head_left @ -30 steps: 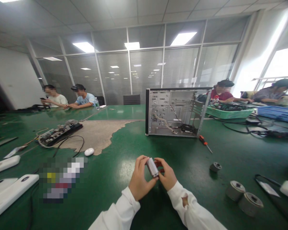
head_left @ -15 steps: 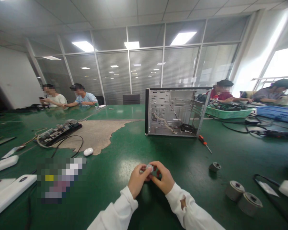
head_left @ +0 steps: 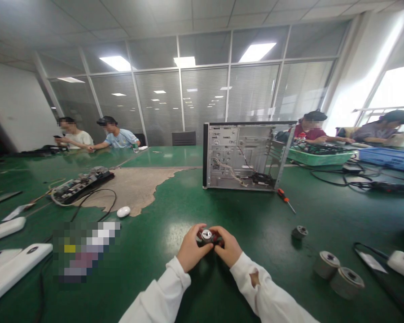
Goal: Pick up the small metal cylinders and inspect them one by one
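Both hands meet low in the middle of the view, just above the green table. My left hand (head_left: 191, 249) has its thumb and fingers closed round a small silver cylindrical metal part (head_left: 207, 235), whose round end with dark openings faces up. My right hand (head_left: 229, 246) curls against the other side of this part, its thumb and index fingertip at the edge. The fingers hide its lower portion. To the right stand a similar small metal cylinder (head_left: 299, 232) and two larger ones, a nearer (head_left: 347, 283) and a farther (head_left: 327, 264).
An open computer case (head_left: 242, 157) stands ahead, with an orange-handled screwdriver (head_left: 286, 200) by its corner. On the left are a circuit assembly (head_left: 82, 185), a white oval object (head_left: 123, 211) and white devices (head_left: 18, 273). Green (head_left: 319, 157) and blue (head_left: 388, 158) baskets sit far right. Several people sit around.
My left thumb has moved down off the metal part's top, so its round end now shows. My hands have spread slightly around it. The view has shifted a little.
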`<control>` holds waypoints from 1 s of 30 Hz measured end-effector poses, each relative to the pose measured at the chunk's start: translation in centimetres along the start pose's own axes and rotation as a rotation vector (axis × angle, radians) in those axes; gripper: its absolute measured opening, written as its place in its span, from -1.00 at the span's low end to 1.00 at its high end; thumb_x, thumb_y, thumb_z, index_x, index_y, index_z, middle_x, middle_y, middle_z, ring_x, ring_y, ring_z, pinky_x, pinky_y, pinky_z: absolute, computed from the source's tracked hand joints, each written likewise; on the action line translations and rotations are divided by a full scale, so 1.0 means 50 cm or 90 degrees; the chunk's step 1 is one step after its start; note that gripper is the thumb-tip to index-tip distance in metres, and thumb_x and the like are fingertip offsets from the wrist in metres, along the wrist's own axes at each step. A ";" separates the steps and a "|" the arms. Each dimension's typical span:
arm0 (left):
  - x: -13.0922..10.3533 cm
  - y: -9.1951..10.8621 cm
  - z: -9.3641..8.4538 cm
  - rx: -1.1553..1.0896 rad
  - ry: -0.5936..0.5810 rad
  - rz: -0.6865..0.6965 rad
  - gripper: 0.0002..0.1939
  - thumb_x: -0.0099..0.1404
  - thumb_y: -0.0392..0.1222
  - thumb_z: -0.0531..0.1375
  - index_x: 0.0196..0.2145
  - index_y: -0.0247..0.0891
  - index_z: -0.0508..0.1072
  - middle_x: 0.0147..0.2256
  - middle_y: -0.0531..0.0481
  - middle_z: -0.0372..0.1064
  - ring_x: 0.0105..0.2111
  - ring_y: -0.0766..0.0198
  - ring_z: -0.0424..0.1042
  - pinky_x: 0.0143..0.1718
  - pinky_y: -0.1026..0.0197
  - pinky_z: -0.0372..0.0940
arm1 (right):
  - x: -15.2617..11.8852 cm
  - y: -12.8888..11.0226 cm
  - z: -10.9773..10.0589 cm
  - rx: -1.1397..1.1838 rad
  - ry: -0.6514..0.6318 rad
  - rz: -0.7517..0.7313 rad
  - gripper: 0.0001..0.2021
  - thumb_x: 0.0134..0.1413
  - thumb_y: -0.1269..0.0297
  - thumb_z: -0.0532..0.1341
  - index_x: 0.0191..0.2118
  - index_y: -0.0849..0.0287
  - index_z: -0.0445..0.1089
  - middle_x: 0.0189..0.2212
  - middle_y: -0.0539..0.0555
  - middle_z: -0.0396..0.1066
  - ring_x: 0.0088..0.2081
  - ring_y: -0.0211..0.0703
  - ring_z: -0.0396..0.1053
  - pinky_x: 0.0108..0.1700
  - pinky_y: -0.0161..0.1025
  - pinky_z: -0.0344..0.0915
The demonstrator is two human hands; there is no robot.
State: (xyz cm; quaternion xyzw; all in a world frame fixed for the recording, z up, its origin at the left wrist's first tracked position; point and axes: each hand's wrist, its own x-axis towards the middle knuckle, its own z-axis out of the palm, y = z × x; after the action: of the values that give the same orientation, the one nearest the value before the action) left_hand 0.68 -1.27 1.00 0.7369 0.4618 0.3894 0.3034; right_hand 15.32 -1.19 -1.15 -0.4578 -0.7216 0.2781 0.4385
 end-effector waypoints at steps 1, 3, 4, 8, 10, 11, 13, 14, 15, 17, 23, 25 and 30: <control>0.001 -0.003 0.000 -0.006 0.001 -0.006 -0.51 -0.10 -0.27 0.19 -0.14 -0.25 0.23 -0.23 -0.06 0.29 -0.28 0.24 0.28 -0.24 0.20 0.17 | 0.001 -0.001 -0.003 0.015 0.011 0.003 -0.56 -0.40 0.58 0.00 -0.25 0.17 0.26 -0.36 0.02 0.29 -0.40 -0.27 0.25 -0.51 -0.40 0.18; 0.001 -0.006 -0.001 -0.020 0.002 -0.012 -0.48 -0.11 -0.30 0.19 -0.12 -0.24 0.21 -0.27 -0.04 0.30 -0.32 0.26 0.29 -0.29 0.22 0.18 | 0.002 -0.005 -0.010 0.040 0.031 -0.005 -0.62 -0.34 0.56 0.02 -0.27 0.17 0.29 -0.36 0.03 0.29 -0.39 -0.27 0.26 -0.50 -0.40 0.20; 0.001 -0.006 -0.002 -0.030 -0.001 -0.012 -0.47 -0.11 -0.31 0.19 -0.12 -0.24 0.20 -0.29 -0.03 0.31 -0.33 0.26 0.30 -0.30 0.23 0.18 | 0.002 -0.008 -0.013 0.051 0.040 -0.015 -0.66 -0.30 0.54 0.03 -0.28 0.17 0.29 -0.36 0.03 0.29 -0.39 -0.27 0.27 -0.49 -0.40 0.21; -0.001 0.005 -0.003 -0.090 -0.034 -0.004 -0.44 -0.11 -0.32 0.20 -0.09 -0.23 0.18 -0.30 -0.03 0.33 -0.31 0.25 0.31 -0.28 0.24 0.17 | 0.001 -0.021 -0.023 0.070 0.057 -0.066 -0.76 -0.19 0.46 0.07 -0.30 0.16 0.33 -0.33 0.05 0.29 -0.39 -0.28 0.28 -0.44 -0.37 0.24; -0.002 0.013 -0.002 -0.120 -0.053 -0.003 -0.43 -0.11 -0.34 0.19 -0.08 -0.22 0.18 -0.27 -0.04 0.34 -0.27 0.24 0.31 -0.26 0.24 0.16 | 0.001 -0.022 -0.024 0.062 0.057 -0.082 -0.80 -0.17 0.43 0.09 -0.33 0.15 0.35 -0.35 0.05 0.29 -0.40 -0.29 0.28 -0.44 -0.37 0.24; -0.003 0.017 -0.001 -0.130 -0.059 -0.002 -0.43 -0.11 -0.35 0.19 -0.08 -0.21 0.18 -0.25 -0.05 0.34 -0.26 0.23 0.31 -0.25 0.24 0.16 | 0.001 -0.022 -0.025 0.058 0.058 -0.086 -0.81 -0.16 0.42 0.09 -0.35 0.15 0.36 -0.37 0.05 0.29 -0.41 -0.29 0.28 -0.44 -0.37 0.24; -0.004 0.022 0.000 -0.141 -0.067 0.000 -0.42 -0.10 -0.36 0.18 -0.07 -0.20 0.17 -0.23 -0.05 0.34 -0.24 0.23 0.31 -0.24 0.24 0.16 | 0.002 -0.022 -0.025 0.050 0.060 -0.087 -0.84 -0.16 0.40 0.11 -0.37 0.15 0.38 -0.39 0.05 0.30 -0.43 -0.29 0.27 -0.44 -0.37 0.24; -0.004 0.024 0.000 -0.141 -0.070 0.002 -0.43 -0.10 -0.36 0.18 -0.07 -0.20 0.17 -0.23 -0.05 0.34 -0.24 0.23 0.31 -0.24 0.24 0.16 | 0.002 -0.022 -0.026 0.047 0.060 -0.086 -0.85 -0.16 0.39 0.11 -0.38 0.15 0.38 -0.39 0.05 0.29 -0.44 -0.30 0.27 -0.45 -0.37 0.24; -0.005 0.025 0.000 -0.140 -0.072 0.004 -0.43 -0.10 -0.36 0.18 -0.07 -0.21 0.17 -0.24 -0.05 0.34 -0.24 0.23 0.31 -0.24 0.24 0.16 | 0.003 -0.023 -0.026 0.044 0.060 -0.085 -0.86 -0.16 0.39 0.12 -0.40 0.16 0.38 -0.40 0.05 0.29 -0.44 -0.30 0.27 -0.45 -0.37 0.24; -0.005 0.025 0.000 -0.136 -0.077 0.009 -0.44 -0.09 -0.36 0.18 -0.07 -0.21 0.17 -0.25 -0.04 0.35 -0.24 0.23 0.31 -0.24 0.24 0.16 | 0.004 -0.025 -0.027 0.040 0.060 -0.086 -0.88 -0.16 0.39 0.12 -0.42 0.17 0.38 -0.41 0.05 0.29 -0.43 -0.29 0.27 -0.45 -0.37 0.23; -0.005 0.026 0.004 -0.125 -0.069 0.017 -0.45 -0.07 -0.36 0.16 -0.07 -0.21 0.18 -0.25 -0.04 0.34 -0.27 0.25 0.32 -0.23 0.24 0.16 | 0.005 -0.034 -0.028 0.025 0.056 -0.115 -0.91 -0.11 0.40 0.09 -0.45 0.18 0.33 -0.42 0.04 0.27 -0.38 -0.28 0.26 -0.40 -0.36 0.22; -0.005 0.028 0.005 -0.123 -0.069 0.017 -0.45 -0.08 -0.37 0.16 -0.08 -0.22 0.18 -0.25 -0.04 0.34 -0.27 0.25 0.32 -0.22 0.23 0.16 | 0.006 -0.035 -0.030 0.017 0.058 -0.127 -0.91 -0.09 0.39 0.08 -0.45 0.18 0.32 -0.42 0.05 0.27 -0.36 -0.27 0.25 -0.40 -0.36 0.22; -0.004 0.028 -0.001 -0.106 -0.050 -0.001 -0.45 -0.10 -0.37 0.16 -0.08 -0.20 0.20 -0.29 -0.01 0.35 -0.28 0.25 0.31 -0.21 0.22 0.15 | 0.016 -0.016 -0.048 0.000 0.146 -0.111 -0.89 -0.07 0.33 0.07 -0.42 0.18 0.31 -0.37 0.07 0.28 -0.37 -0.26 0.26 -0.37 -0.33 0.22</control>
State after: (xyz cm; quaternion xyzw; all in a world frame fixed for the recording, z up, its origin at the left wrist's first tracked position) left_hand 1.18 -1.98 2.08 0.7234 0.4163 0.3970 0.3818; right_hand 16.98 -0.82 0.89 -0.4221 -0.7040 0.1847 0.5405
